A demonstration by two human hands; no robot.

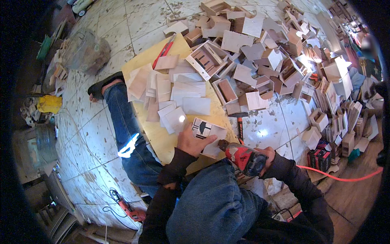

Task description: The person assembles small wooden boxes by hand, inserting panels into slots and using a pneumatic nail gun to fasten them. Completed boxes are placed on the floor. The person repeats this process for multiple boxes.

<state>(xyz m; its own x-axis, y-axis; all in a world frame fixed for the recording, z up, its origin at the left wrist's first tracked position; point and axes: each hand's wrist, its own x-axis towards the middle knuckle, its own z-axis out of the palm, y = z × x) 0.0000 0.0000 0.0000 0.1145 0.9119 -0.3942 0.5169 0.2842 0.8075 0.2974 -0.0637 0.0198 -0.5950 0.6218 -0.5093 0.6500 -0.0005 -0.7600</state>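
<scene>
My left hand (190,141) grips a small pale wooden box (217,132) with black printed shapes on its face, thumb along the near side. It rests on a yellowish board (152,136) by my knees. In my right hand (267,157) is a red and black nail gun (240,157), its nose close to the box's right end; whether they touch I cannot tell. Thin wooden panels (178,91) lie loosely overlapped on the board beyond my left hand. A red utility knife (165,51) lies at the board's far end.
Many wooden boxes (237,40) are heaped on the tiled floor, far and right. A hammer (239,124) lies beside the board. An orange hose (345,179) runs at the right, near stacked panels (327,95). A red corded tool (132,212) lies lower left; a plastic bag (86,51) stands far left.
</scene>
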